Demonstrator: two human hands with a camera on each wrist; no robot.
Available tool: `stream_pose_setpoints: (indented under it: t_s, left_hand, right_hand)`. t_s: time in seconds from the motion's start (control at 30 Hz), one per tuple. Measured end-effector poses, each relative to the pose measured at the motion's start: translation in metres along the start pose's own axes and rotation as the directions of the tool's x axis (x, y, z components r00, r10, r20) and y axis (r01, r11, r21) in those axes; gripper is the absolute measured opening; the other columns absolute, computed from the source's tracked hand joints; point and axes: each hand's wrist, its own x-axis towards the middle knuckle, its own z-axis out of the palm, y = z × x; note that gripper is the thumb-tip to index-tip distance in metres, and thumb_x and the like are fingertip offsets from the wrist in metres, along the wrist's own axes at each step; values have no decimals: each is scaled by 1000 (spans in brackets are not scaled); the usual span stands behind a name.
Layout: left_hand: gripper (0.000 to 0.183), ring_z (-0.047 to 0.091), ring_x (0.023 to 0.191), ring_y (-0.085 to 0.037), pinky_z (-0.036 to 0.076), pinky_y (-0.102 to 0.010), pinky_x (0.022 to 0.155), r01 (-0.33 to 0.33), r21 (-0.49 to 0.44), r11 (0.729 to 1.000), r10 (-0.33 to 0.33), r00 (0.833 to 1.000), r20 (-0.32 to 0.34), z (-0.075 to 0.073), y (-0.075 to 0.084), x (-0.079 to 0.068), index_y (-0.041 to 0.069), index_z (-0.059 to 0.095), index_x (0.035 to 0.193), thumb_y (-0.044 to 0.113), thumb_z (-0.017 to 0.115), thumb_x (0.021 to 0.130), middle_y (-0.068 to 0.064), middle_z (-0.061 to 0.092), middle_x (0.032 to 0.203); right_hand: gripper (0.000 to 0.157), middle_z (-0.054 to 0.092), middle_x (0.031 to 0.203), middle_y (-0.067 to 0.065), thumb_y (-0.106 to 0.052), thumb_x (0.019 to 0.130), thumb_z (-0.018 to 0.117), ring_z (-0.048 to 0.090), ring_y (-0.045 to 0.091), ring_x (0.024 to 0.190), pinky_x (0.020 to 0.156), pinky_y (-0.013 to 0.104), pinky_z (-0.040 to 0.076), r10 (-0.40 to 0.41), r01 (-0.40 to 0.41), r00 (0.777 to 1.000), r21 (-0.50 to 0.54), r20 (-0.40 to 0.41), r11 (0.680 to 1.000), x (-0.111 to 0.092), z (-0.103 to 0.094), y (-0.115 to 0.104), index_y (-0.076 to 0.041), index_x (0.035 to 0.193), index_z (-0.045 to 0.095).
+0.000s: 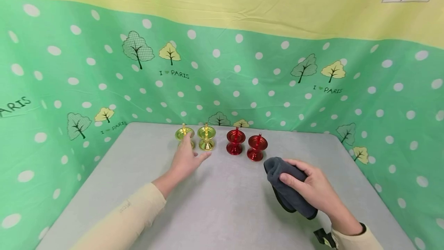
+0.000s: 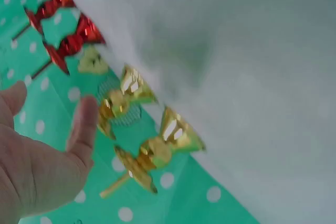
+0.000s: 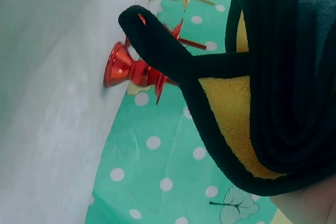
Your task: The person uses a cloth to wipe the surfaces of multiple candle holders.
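Cream left sleeve point(image 1: 121, 219) nearest, angling forward to the left hand point(image 1: 184, 159), which is spread, thumb held apart, gripping nothing. Nearer of the hands to the left gold holder point(image 1: 179, 135) and its gold neighbour point(image 1: 206, 138); both stand upright by the fingertips, stems vertical, on the grey surface point(image 1: 222, 211). Contact: cannot tell. Right hand point(image 1: 317, 188) grips folded dark cloth point(image 1: 286, 188), long axis slanting far-left to near-right. Outer red holder point(image 1: 257, 147) just beyond the cloth's far end; inner red holder point(image 1: 235, 142) farther left.
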Motion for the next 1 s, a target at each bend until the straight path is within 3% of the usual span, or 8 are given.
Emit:
stream_pose_setpoints:
  t_s: [0.13, 0.2, 0.33, 0.67, 0.83, 1.0]
  left_hand:
    - [107, 45, 152, -46, 38, -59, 126, -39, 39, 999, 38, 999, 19, 0, 2, 27, -2, 24, 166, 41, 87, 91, -27, 36, 169]
    - [110, 33, 159, -46, 30, -61, 130, -16, 59, 998, 14, 999, 39, 5, 1, 38, -2, 21, 167, 44, 85, 91, -26, 32, 172]
    - [113, 28, 161, -45, 27, -64, 130, 63, 93, 994, -69, 996, 64, 14, 1, 53, -1, 15, 169, 48, 83, 93, -25, 25, 175]
    - [105, 33, 159, -46, 30, -56, 132, 148, 72, 986, -152, 987, 51, 33, -2, 74, -5, 18, 166, 39, 82, 95, -30, 34, 169]
    - [99, 38, 156, -46, 33, -56, 130, 131, 63, 989, -132, 991, 9, 39, -2, 77, -7, 25, 164, 34, 83, 95, -31, 40, 165]
    - [101, 41, 155, -45, 36, -58, 128, 113, 27, 993, -113, 993, -14, 40, 2, 70, 0, 30, 165, 35, 88, 90, -24, 40, 168]
  right_hand:
    - [39, 77, 122, 16, -26, 99, 79, 74, 6, 84, 67, 30, 61, -22, 22, 1000, 11, 0, 1000, 6, 7, -1, -17, 136, 71]
    - [39, 78, 122, 15, -26, 99, 79, 74, 6, 83, 67, 29, 61, -42, 42, 999, 12, 3, 999, 10, 12, -1, -17, 136, 72]
    - [38, 78, 121, 14, -27, 98, 80, 73, 6, 84, 68, 29, 61, -71, 70, 997, 28, 12, 997, 14, 21, 0, -18, 134, 73]
    - [41, 77, 123, 10, -31, 96, 82, 73, 8, 89, 73, 29, 62, -40, 38, 998, 45, 44, 998, 15, 29, 4, -20, 135, 72]
    - [39, 78, 119, 9, -29, 97, 82, 73, 8, 86, 71, 29, 62, -56, 54, 998, 60, 40, 997, 15, 28, 4, -20, 134, 73]
    - [39, 78, 122, 12, -28, 98, 80, 72, 7, 88, 71, 29, 62, -51, 48, 998, 71, 39, 996, 13, 25, 6, -17, 135, 72]
